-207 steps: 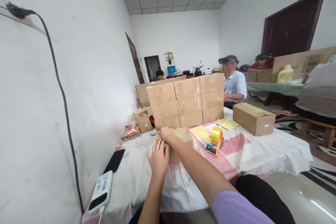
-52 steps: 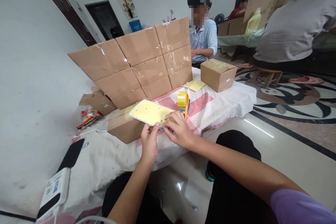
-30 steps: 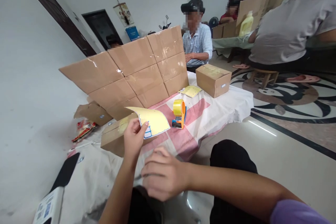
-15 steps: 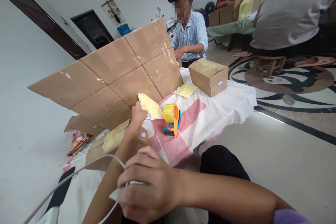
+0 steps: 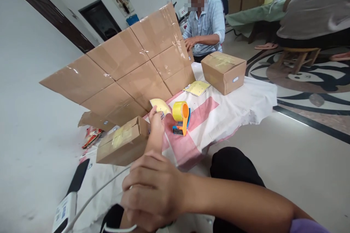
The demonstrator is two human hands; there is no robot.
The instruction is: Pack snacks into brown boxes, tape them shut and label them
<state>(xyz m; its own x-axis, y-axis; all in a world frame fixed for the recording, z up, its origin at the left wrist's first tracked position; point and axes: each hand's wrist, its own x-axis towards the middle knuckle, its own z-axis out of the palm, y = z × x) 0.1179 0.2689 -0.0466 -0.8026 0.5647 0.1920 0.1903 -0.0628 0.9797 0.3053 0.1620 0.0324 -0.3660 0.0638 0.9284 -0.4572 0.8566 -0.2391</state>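
Note:
My left hand point(image 5: 156, 121) reaches out over the table and pinches a curled yellow label sheet point(image 5: 160, 104), just left of the orange tape dispenser point(image 5: 180, 118). A small taped cardboard box point(image 5: 122, 145) lies beside my left forearm. My right hand point(image 5: 153, 189) is close to the camera, low in the view, with its fingers closed around a white cable point(image 5: 96, 196). The cable runs down left toward a white power bank point(image 5: 64, 212).
A wall of stacked taped boxes point(image 5: 128, 65) stands at the back of the cloth-covered table point(image 5: 246, 98). One more box point(image 5: 223, 71) and a second yellow sheet point(image 5: 197, 88) lie right. A black phone point(image 5: 79, 175) and snack packet point(image 5: 91, 137) lie left. A person in a blue shirt point(image 5: 205, 25) sits behind.
My left hand has carried the label sheet from over the small box toward the tape dispenser. My right hand dropped back near the camera and closed on the white cable.

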